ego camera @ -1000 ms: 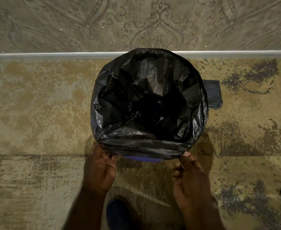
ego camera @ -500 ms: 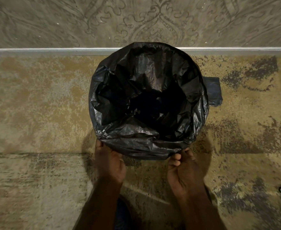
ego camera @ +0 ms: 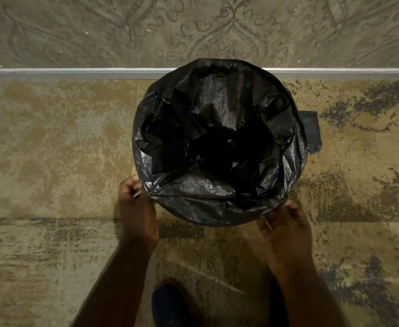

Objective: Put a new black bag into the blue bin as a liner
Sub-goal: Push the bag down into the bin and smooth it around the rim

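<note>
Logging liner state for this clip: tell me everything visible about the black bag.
The black bag is thin, glossy, crinkled plastic, opened out and folded over the rim of a round container that it hides entirely; no blue shows. Its inside sags into dark folds, the bottom unreadable. It stands on patterned carpet against the baseboard. The left hand pinches its near-left edge; the right hand is at its near-right edge, though whether it grips is unclear. A dark folded item lies behind its right side.

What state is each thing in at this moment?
black bag: open, folded over the bin's rim all round.
blue bin: hidden under the bag.
left hand: at bag's near-left edge, grip unclear.
right hand: at bag's near-right edge, grip unclear.
folded dark bag: lying on floor beside bin.
</note>
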`<state>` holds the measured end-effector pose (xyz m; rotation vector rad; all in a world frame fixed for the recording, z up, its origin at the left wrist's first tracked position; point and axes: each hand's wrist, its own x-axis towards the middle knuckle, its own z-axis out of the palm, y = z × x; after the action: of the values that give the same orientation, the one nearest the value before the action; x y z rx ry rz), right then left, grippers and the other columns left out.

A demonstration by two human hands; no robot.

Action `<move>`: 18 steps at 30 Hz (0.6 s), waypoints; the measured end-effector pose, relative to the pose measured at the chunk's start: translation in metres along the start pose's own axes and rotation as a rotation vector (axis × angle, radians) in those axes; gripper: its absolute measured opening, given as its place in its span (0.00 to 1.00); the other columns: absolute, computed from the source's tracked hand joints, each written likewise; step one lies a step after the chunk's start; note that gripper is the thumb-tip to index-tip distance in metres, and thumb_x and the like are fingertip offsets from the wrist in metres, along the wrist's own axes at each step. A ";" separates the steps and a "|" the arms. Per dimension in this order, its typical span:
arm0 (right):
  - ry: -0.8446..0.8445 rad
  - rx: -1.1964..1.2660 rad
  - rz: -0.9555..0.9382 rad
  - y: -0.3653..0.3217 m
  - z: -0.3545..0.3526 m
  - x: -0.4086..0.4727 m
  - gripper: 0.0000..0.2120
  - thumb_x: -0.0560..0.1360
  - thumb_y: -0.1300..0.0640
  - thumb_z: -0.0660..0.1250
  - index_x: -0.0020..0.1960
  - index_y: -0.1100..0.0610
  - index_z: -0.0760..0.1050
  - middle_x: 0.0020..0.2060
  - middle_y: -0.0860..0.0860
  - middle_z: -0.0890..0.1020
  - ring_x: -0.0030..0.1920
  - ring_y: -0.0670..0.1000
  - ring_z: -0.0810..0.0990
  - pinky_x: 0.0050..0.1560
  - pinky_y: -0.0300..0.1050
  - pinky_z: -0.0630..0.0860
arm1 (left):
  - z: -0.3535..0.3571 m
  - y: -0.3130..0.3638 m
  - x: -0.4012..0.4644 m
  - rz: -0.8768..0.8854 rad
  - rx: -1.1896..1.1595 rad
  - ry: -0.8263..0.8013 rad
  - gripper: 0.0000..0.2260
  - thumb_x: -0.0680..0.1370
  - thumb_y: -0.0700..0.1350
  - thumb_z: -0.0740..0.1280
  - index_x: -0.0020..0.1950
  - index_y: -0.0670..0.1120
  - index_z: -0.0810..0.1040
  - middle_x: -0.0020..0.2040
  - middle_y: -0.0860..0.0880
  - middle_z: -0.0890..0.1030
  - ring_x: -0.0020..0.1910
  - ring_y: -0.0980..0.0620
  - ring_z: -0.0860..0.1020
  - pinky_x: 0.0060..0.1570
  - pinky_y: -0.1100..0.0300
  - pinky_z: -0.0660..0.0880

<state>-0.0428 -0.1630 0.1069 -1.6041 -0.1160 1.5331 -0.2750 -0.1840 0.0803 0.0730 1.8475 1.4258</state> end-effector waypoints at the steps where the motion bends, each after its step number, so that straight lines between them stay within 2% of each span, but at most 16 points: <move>1: 0.038 0.008 -0.028 -0.009 0.001 0.001 0.05 0.80 0.60 0.60 0.48 0.56 0.73 0.38 0.51 0.79 0.38 0.48 0.77 0.40 0.43 0.74 | -0.002 0.007 0.003 0.005 -0.031 0.070 0.06 0.80 0.41 0.61 0.50 0.50 0.76 0.47 0.48 0.79 0.46 0.48 0.77 0.43 0.54 0.73; 2: 0.061 0.010 -0.057 -0.019 0.003 0.001 0.08 0.80 0.54 0.60 0.44 0.52 0.74 0.35 0.47 0.79 0.36 0.47 0.78 0.40 0.43 0.74 | -0.003 0.014 0.005 0.024 -0.065 0.119 0.06 0.80 0.49 0.60 0.49 0.51 0.76 0.44 0.51 0.78 0.43 0.51 0.76 0.42 0.56 0.73; 4: 0.044 -0.013 -0.103 -0.036 0.011 0.004 0.14 0.77 0.42 0.60 0.38 0.47 0.75 0.33 0.43 0.80 0.33 0.44 0.80 0.37 0.43 0.75 | 0.002 0.027 0.003 0.084 -0.084 0.139 0.19 0.77 0.63 0.57 0.53 0.49 0.74 0.42 0.54 0.74 0.40 0.55 0.74 0.40 0.58 0.72; 5: 0.025 -0.052 -0.123 -0.042 0.017 0.004 0.17 0.75 0.36 0.60 0.38 0.47 0.78 0.35 0.42 0.82 0.34 0.44 0.82 0.37 0.43 0.77 | 0.008 0.034 -0.004 0.161 -0.045 0.155 0.23 0.75 0.65 0.57 0.56 0.48 0.71 0.44 0.53 0.73 0.42 0.54 0.73 0.41 0.58 0.72; 7: 0.016 -0.251 -0.160 -0.043 0.030 0.005 0.23 0.70 0.30 0.63 0.48 0.49 0.80 0.45 0.47 0.86 0.44 0.49 0.86 0.42 0.51 0.82 | 0.021 0.045 -0.022 0.448 0.176 0.246 0.28 0.74 0.62 0.65 0.62 0.42 0.67 0.51 0.46 0.69 0.49 0.51 0.70 0.46 0.57 0.71; 8: 0.038 -0.365 -0.169 -0.040 0.035 0.005 0.26 0.69 0.32 0.66 0.54 0.53 0.79 0.48 0.51 0.85 0.49 0.54 0.85 0.48 0.56 0.82 | 0.027 0.048 -0.032 0.608 0.332 0.278 0.30 0.73 0.58 0.70 0.63 0.38 0.67 0.53 0.41 0.69 0.52 0.48 0.70 0.48 0.56 0.71; 10: 0.053 -0.397 -0.142 -0.033 0.038 0.008 0.19 0.73 0.47 0.72 0.58 0.57 0.76 0.50 0.54 0.85 0.51 0.57 0.85 0.51 0.58 0.81 | 0.036 0.051 -0.046 0.938 0.628 0.221 0.27 0.71 0.49 0.75 0.62 0.34 0.71 0.56 0.36 0.71 0.54 0.45 0.71 0.52 0.56 0.71; 11: 0.047 -0.334 -0.092 -0.029 0.038 0.010 0.14 0.74 0.55 0.71 0.58 0.57 0.76 0.49 0.53 0.86 0.49 0.55 0.86 0.50 0.55 0.82 | 0.040 0.053 -0.051 1.047 0.725 0.086 0.22 0.73 0.47 0.73 0.60 0.37 0.73 0.56 0.38 0.73 0.54 0.47 0.72 0.53 0.56 0.72; 12: 0.041 -0.281 -0.057 -0.026 0.038 0.011 0.13 0.75 0.61 0.70 0.59 0.57 0.76 0.49 0.53 0.86 0.48 0.54 0.86 0.47 0.53 0.83 | 0.046 0.054 -0.054 1.068 0.784 -0.104 0.16 0.75 0.46 0.70 0.60 0.41 0.75 0.56 0.43 0.75 0.54 0.50 0.74 0.54 0.57 0.73; 13: 0.029 -0.229 -0.037 -0.024 0.038 0.011 0.13 0.76 0.63 0.68 0.59 0.57 0.76 0.49 0.53 0.86 0.46 0.53 0.87 0.45 0.51 0.84 | 0.053 0.054 -0.053 1.016 0.861 -0.311 0.13 0.77 0.47 0.66 0.61 0.44 0.76 0.57 0.47 0.77 0.55 0.53 0.75 0.56 0.56 0.74; 14: 0.022 -0.190 -0.036 -0.022 0.038 0.012 0.12 0.76 0.63 0.67 0.58 0.56 0.76 0.48 0.53 0.87 0.46 0.52 0.87 0.43 0.51 0.84 | 0.060 0.053 -0.051 0.947 1.001 -0.470 0.14 0.80 0.49 0.61 0.64 0.47 0.75 0.61 0.50 0.77 0.58 0.53 0.76 0.61 0.54 0.73; 16: 0.014 -0.139 -0.067 -0.020 0.039 0.012 0.08 0.77 0.62 0.66 0.51 0.51 0.79 0.43 0.50 0.87 0.43 0.51 0.87 0.39 0.48 0.83 | 0.072 0.048 -0.044 0.824 1.384 -0.695 0.20 0.82 0.55 0.52 0.71 0.51 0.69 0.71 0.52 0.72 0.70 0.52 0.69 0.72 0.52 0.60; 17: 0.023 -0.105 -0.080 -0.021 0.040 0.011 0.08 0.77 0.62 0.66 0.48 0.50 0.80 0.41 0.49 0.87 0.41 0.50 0.87 0.36 0.45 0.83 | 0.074 0.043 -0.038 0.731 1.587 -0.820 0.22 0.82 0.57 0.49 0.74 0.52 0.66 0.73 0.51 0.69 0.73 0.50 0.65 0.73 0.50 0.55; 18: 0.038 -0.066 -0.083 -0.022 0.043 0.011 0.08 0.77 0.63 0.66 0.48 0.51 0.81 0.40 0.49 0.87 0.40 0.50 0.87 0.33 0.42 0.81 | 0.074 0.040 -0.032 0.645 1.780 -0.961 0.22 0.82 0.58 0.48 0.75 0.54 0.63 0.73 0.49 0.69 0.73 0.48 0.65 0.73 0.48 0.55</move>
<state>-0.0654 -0.1208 0.1190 -1.6586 -0.2120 1.4478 -0.2239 -0.1258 0.1272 1.8929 1.5945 -0.4385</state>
